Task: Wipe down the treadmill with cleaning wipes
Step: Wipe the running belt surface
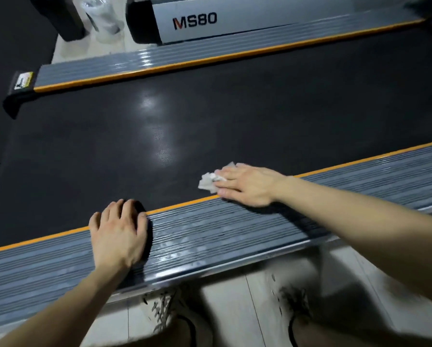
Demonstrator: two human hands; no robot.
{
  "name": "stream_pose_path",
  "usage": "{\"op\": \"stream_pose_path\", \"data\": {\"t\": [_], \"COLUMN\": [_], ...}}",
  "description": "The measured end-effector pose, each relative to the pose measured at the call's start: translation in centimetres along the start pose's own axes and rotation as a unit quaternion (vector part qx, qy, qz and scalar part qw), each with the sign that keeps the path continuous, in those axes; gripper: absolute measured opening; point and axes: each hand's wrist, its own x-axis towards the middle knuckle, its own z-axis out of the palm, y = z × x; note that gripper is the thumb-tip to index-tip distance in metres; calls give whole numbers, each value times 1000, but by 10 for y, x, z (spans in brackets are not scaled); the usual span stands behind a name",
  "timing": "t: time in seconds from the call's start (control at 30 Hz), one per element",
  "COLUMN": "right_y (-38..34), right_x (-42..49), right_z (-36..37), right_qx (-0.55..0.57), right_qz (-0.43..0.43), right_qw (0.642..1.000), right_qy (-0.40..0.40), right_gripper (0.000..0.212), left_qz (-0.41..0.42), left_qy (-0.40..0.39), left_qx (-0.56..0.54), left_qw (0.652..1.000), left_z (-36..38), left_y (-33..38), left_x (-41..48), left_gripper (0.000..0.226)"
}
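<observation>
Crumpled white wipe (208, 182) flat on black treadmill belt (209, 108), near ribbed side rail (209, 229)

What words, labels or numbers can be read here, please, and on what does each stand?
"MS80", first letter partly red: on the grey side panel behind the far foot rail.
Yellow and white sticker on the black end cap: print too small and blurred to read.
Nothing else is legible.

The treadmill (247, 23) is carried on a pale tiled floor (225, 304). On its dark belt (209, 116), just beside the ribbed grey near rail (209, 229), a crumpled white wipe (206, 182) is pressed flat under the right hand (247, 184). The left hand (119, 234) is rested on that rail. Shoes (164, 311) are planted on the floor at the near edge.
</observation>
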Motion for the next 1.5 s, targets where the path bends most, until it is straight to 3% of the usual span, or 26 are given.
{"op": "stream_pose_path", "data": {"t": [0.07, 0.17, 0.2, 0.23, 0.27, 0.33, 0.37, 0.43, 0.5, 0.57, 0.6, 0.63, 0.73, 0.8, 0.87, 0.93, 0.97, 1.0, 1.07, 1.13, 1.2, 1.27, 1.33, 1.37, 1.4, 1.5], "right_y": [48, 109, 110, 104, 87, 49, 32, 45, 89, 129, 130, 114, 46, 57, 103, 145, 145, 132, 84, 61, 79, 126, 149, 139, 121, 75], "right_x": [-5, -22, -23, -19, -14, -5, -7, -11, -12, -15, -14, -16, -34, -45, -48, -55, -54, -51, -42, -36, -21, -5, 6, 12, 19, 23], "right_z": [-9, -10, -11, -13, -16, -7, 4, 11, 9, -3, -3, -2, 13, 12, 6, 1, 3, 7, 13, 10, -5, -16, -17, -13, -8, 2], "right_qx": [3, 63, 63, 60, 69, 59, 52, 42, 33, 52, 70, 79, 120, 90, 57, 54, 70, 74, 82, 81, 55, 35, 70, 86, 84, 22], "right_qz": [105, 363, 389, 350, 244, -17, -82, -49, 93, 276, 304, 261, -25, -46, 95, 321, 363, 319, 89, -55, -19, 178, 346, 345, 269, -46], "right_qw": [992, 923, 912, 926, 957, 994, 994, 997, 991, 953, 944, 957, 991, 993, 985, 928, 914, 931, 984, 994, 994, 968, 920, 919, 943, 994], "right_qy": [65, 111, 116, 133, 142, 87, 46, 33, 85, 111, 105, 102, 58, 60, 133, 182, 170, 160, 128, 48, 92, 171, 169, 172, 176, 97], "right_gripper": [74, 75, 79, 79, 73, 64, 67, 71, 74, 78, 80, 80, 70, 80, 73, 75, 81, 86, 79, 71, 69, 64, 77, 84, 86, 75], "left_qz": [-7, 44, 59, 68, 71, 69, 67, 65, 63, 63, 61, 60, 57, 55, 58, 56, 54, 54, 53, 52, 54, 56, 52, 49, 47, 44], "left_qy": [8, -3, -10, -16, -18, -6, 0, 3, -3, 1, 0, -3, 0, 2, -2, -1, -2, -3, -1, 4, 1, 0, -2, -4, -4, -8], "left_qx": [-48, -87, -89, -88, -81, -55, -51, -62, -55, -48, -47, -48, -47, -54, -49, -43, -43, -43, -42, -47, -45, -41, -41, -41, -41, -34], "left_qw": [999, 995, 994, 994, 994, 996, 996, 996, 997, 997, 997, 997, 997, 997, 997, 998, 998, 998, 998, 998, 998, 998, 998, 998, 998, 998], "left_z": [0, 11, 18, 24, 29, 36, 38, 41, 39, 39, 39, 39, 39, 38, 37, 37, 37, 37, 37, 37, 37, 37, 37, 37, 36, 34], "left_y": [44, 123, 144, 162, 173, 180, 180, 179, 179, 182, 182, 182, 180, 181, 182, 181, 180, 180, 179, 179, 181, 181, 181, 182, 183, 184], "left_x": [16, 36, 39, 41, 41, 37, 36, 38, 37, 38, 39, 38, 36, 37, 37, 37, 37, 36, 35, 37, 37, 38, 36, 36, 35, 36], "left_gripper": [54, 64, 65, 64, 62, 56, 53, 51, 50, 50, 50, 49, 45, 44, 46, 47, 47, 46, 46, 47, 49, 51, 52, 53, 55, 58]}}
